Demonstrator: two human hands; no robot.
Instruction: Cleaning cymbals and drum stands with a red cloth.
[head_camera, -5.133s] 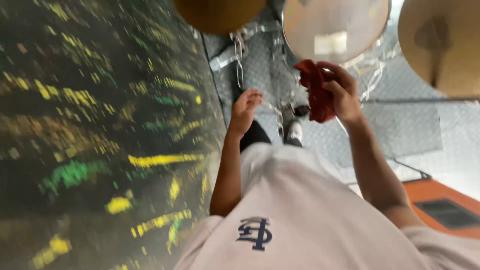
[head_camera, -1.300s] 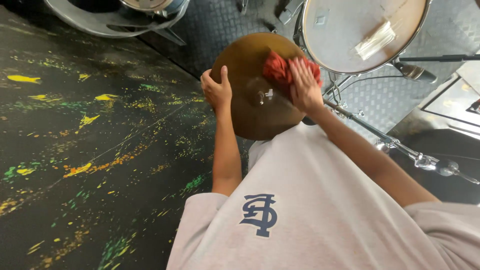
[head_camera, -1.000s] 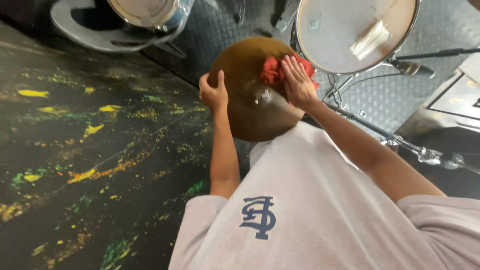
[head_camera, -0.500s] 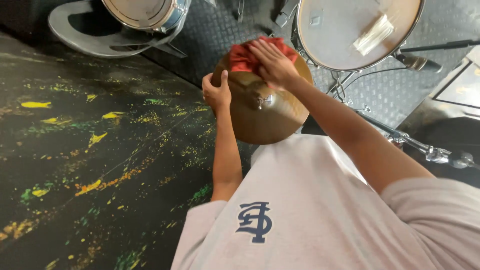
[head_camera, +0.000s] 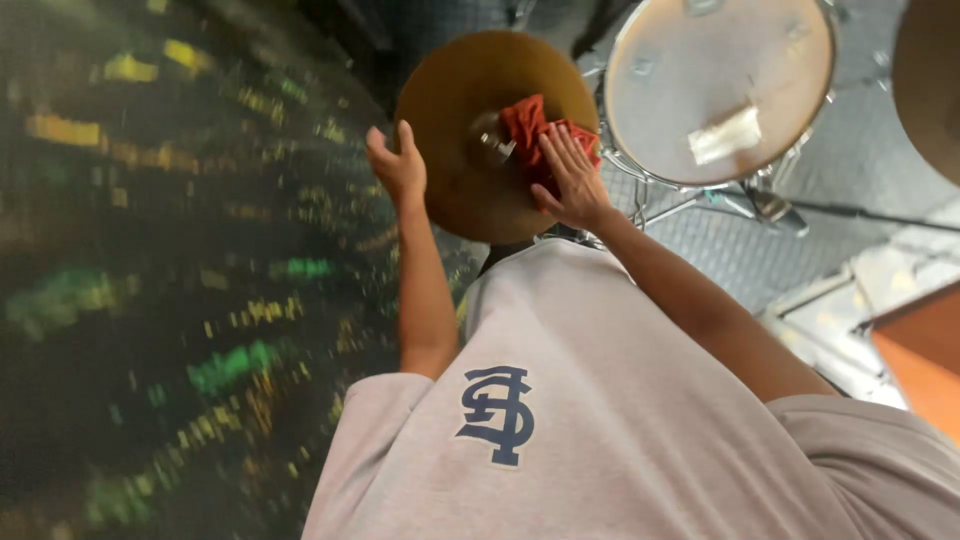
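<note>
A round brass cymbal (head_camera: 455, 110) sits on its stand in front of me. My right hand (head_camera: 570, 180) presses a crumpled red cloth (head_camera: 525, 125) flat against the cymbal's top, just right of the centre bolt. Fingers spread, my left hand (head_camera: 398, 165) holds the cymbal's left edge. Both forearms reach out over my grey shirt.
A drum with a pale head and a strip of tape (head_camera: 720, 85) stands to the right on a metal stand. Another cymbal's edge (head_camera: 935, 80) shows at the far right. A dark floor with yellow and green paint flecks (head_camera: 180, 300) lies to the left. An orange surface (head_camera: 920, 350) is at lower right.
The red cloth and my right hand slid from the cymbal's far edge down to its right side near the centre. My left hand stayed on the left rim. The view shifted.
</note>
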